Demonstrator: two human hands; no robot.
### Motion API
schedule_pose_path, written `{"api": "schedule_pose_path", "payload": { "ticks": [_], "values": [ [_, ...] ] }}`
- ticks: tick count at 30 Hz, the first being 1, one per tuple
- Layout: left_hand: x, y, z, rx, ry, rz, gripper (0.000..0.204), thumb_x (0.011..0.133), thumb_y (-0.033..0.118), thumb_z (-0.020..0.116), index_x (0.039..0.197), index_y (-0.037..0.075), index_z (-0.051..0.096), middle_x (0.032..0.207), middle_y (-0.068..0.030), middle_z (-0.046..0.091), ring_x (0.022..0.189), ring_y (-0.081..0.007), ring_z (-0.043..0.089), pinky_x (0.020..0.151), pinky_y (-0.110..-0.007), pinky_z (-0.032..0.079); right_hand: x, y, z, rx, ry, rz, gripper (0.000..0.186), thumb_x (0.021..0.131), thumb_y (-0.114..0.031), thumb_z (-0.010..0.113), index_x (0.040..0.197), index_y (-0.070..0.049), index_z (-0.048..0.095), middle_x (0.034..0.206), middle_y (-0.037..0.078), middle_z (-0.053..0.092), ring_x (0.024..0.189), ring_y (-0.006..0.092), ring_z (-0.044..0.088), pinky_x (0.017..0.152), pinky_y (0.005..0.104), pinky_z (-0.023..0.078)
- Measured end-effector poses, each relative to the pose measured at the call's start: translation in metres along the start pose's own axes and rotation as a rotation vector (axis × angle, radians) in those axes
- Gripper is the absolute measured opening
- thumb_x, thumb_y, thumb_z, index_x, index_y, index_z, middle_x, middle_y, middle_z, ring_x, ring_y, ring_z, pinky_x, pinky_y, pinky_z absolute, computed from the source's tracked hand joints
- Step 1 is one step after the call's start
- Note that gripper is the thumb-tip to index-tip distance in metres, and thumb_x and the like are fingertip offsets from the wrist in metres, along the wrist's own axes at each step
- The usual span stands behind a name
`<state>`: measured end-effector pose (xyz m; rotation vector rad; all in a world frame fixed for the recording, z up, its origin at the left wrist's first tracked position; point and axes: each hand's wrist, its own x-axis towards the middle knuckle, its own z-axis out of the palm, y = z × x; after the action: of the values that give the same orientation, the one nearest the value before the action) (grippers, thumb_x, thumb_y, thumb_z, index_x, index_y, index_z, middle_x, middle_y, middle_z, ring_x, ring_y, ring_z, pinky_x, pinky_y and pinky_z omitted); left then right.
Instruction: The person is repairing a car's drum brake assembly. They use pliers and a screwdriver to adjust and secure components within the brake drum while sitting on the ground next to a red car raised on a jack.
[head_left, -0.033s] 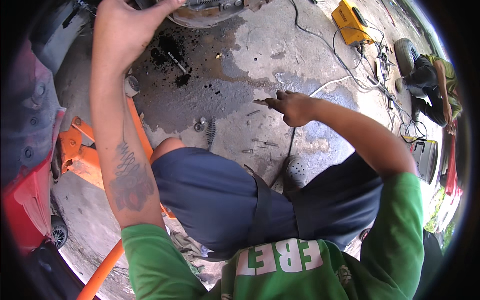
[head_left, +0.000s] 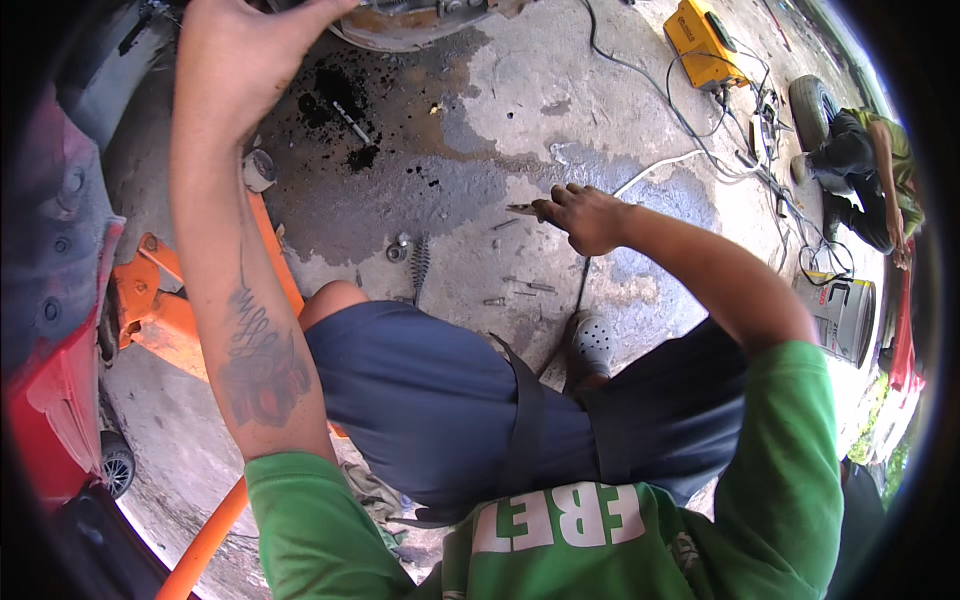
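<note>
At the top edge, my left hand (head_left: 232,70) reaches up beside a drum brake assembly (head_left: 415,30). Its thumb stretches to the rim of that assembly, and the other fingers lie mostly beyond the picture. My right hand (head_left: 585,218) is over the concrete floor, right of centre, its fingers closed around what looks like a pair of pliers (head_left: 521,209) with the metal tip pointing left. Below on the floor lie a coil spring (head_left: 421,265), a round metal ring (head_left: 397,252) and several small pins (head_left: 532,286).
An orange floor jack (head_left: 165,310) stands to my left, near a red car body panel (head_left: 60,430). At upper right sit a yellow power unit (head_left: 703,42) with tangled cables (head_left: 690,125), a tyre (head_left: 812,108), a crouching person (head_left: 868,170) and a tin can (head_left: 846,318). Dark oil (head_left: 330,100) stains the concrete.
My left forearm has shifted slightly to the left. My right hand, with the pliers, is almost in the same spot, its fingers a little differently placed.
</note>
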<state>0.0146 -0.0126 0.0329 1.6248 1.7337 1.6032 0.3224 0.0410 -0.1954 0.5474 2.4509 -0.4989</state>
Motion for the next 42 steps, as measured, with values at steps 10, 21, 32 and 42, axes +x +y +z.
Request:
{"api": "schedule_pose_path", "payload": {
  "ticks": [10,21,32,42],
  "values": [
    [-0.007,-0.009,0.006,-0.159,-0.109,0.133,0.052,0.084,0.003,0.081,0.129,-0.008,0.058,0.119,-0.0165,0.071,0.107,-0.0224,0.069,0.097,-0.036,0.055,0.026,0.019,0.159,0.239,0.265,0.134,0.03,0.09,-0.022,0.064,0.116,-0.008,0.061,0.109,0.015,0.065,0.103,0.0358,0.062,0.088,0.0486,0.05],
    [-0.001,-0.021,0.004,-0.098,-0.044,0.14,0.055,0.082,0.005,0.083,0.129,-0.008,0.059,0.118,-0.0162,0.071,0.106,-0.0221,0.069,0.097,-0.036,0.056,0.086,-0.014,0.166,0.481,0.381,0.485,0.028,0.086,-0.031,0.073,0.104,-0.009,0.075,0.103,0.017,0.073,0.096,0.0379,0.07,0.084,0.0467,0.056],
    [0.003,-0.022,0.0,-0.107,-0.065,0.128,0.056,0.081,0.006,0.085,0.128,-0.007,0.059,0.116,-0.0161,0.072,0.104,-0.0221,0.069,0.095,-0.036,0.056,0.074,0.001,0.165,0.381,0.354,0.219,0.051,0.084,-0.015,0.07,0.134,-0.021,0.066,0.12,0.012,0.069,0.104,0.0361,0.069,0.09,0.0459,0.056],
    [-0.002,0.001,0.0,-0.046,-0.068,0.042,0.055,0.081,0.002,0.083,0.129,-0.008,0.057,0.118,-0.0167,0.07,0.108,-0.0227,0.069,0.098,-0.036,0.055,0.094,0.009,0.177,0.181,0.133,0.331,0.039,0.079,-0.021,0.071,0.117,-0.018,0.075,0.1,0.017,0.072,0.1,0.0366,0.07,0.086,0.0462,0.058]
  ]
}}
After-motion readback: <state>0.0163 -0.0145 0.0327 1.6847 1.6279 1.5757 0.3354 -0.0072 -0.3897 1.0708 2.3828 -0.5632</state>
